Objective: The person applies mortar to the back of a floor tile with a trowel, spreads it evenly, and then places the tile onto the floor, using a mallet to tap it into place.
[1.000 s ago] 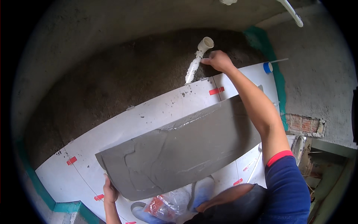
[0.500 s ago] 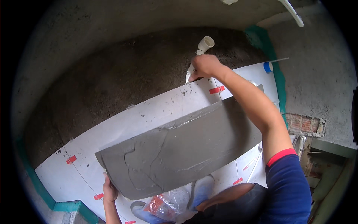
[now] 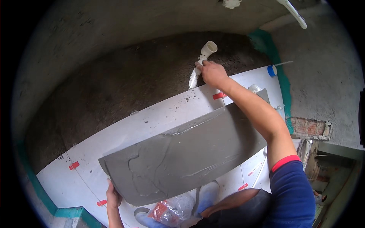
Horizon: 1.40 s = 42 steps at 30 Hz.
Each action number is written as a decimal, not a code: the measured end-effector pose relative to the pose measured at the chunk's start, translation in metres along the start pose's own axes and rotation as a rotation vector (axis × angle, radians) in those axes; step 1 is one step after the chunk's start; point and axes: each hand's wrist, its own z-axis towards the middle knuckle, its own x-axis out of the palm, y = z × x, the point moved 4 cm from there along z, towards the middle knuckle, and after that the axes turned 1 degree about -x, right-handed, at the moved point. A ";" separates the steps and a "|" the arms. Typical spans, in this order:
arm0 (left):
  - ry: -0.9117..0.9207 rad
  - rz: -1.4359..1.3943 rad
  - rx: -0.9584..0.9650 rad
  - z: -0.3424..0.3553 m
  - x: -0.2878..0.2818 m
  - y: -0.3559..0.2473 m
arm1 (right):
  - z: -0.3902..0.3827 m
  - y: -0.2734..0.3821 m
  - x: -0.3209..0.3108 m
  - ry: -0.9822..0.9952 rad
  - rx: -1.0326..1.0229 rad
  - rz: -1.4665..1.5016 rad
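Grey-coated slab (image 3: 186,155) between the two hands, its near left corner held in the left hand (image 3: 113,195).
The left hand is closed around that edge, thumb up, other fingers mostly hidden; the right hand (image 3: 213,74) reaches past the slab's far side, fingers loosely bent at a lumpy white strip (image 3: 193,79), whether gripping anything cannot be told. Just beyond the right hand stands a white pipe (image 3: 209,48); white tiles (image 3: 159,112) with red clips (image 3: 219,95) lie between the hands.
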 end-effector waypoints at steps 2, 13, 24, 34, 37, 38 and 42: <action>-0.001 0.001 0.011 0.000 -0.001 0.000 | 0.002 -0.002 -0.005 0.003 0.058 -0.048; 0.006 0.028 0.047 -0.001 0.001 -0.001 | 0.010 -0.006 0.006 0.004 0.076 -0.129; 0.064 0.014 0.021 0.002 0.005 -0.001 | 0.019 -0.025 0.006 0.024 0.147 -0.030; 0.076 0.018 0.029 -0.002 0.010 -0.005 | 0.001 0.003 -0.003 0.075 0.050 -0.066; 0.103 0.031 0.026 -0.001 0.014 -0.006 | -0.003 0.012 0.002 0.087 0.032 -0.063; 0.099 0.027 0.028 -0.001 0.012 -0.005 | -0.004 0.015 0.002 0.125 0.037 -0.032; 0.090 0.006 0.015 0.002 0.007 -0.001 | -0.006 0.019 -0.002 0.122 0.028 -0.024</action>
